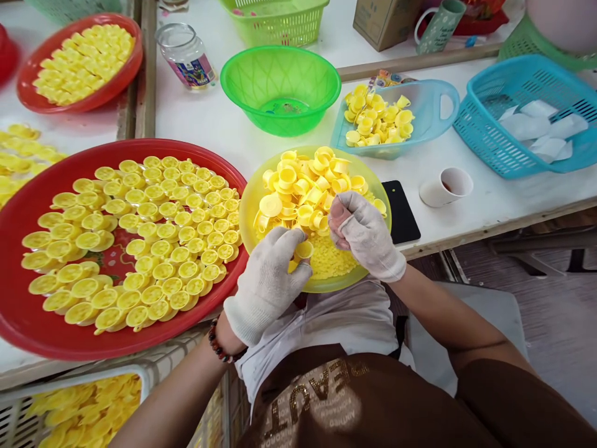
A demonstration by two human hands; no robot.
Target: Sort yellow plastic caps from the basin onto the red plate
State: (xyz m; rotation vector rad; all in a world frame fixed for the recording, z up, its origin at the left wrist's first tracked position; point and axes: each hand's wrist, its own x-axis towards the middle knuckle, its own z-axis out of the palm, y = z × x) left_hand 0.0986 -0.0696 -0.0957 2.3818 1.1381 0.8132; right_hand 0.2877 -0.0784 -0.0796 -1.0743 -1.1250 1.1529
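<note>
My left hand (273, 277), in a white glove with bare fingertips, pinches a small yellow plastic cup (304, 250) by its side. Close by on the right, my gloved right hand (361, 233) is closed with thumb and fingers together; whatever is between them is too small to make out. Both hands are over a yellow bowl (247, 205) on the near table edge. Yellow plastic cups (303, 180) are heaped in its far part, and small yellow pieces (333, 258) fill the near part. To the left, a large red tray (224, 163) bears many yellow cups set upright in rows.
Behind the bowl stand a green basin (280, 78), a light-blue scoop tray (433, 118) of yellow cups and a glass jar (186, 56). On the right are a black phone (401, 211), a paper cup (445, 188) and a blue basket (504, 149). A crate (142, 376) sits lower left.
</note>
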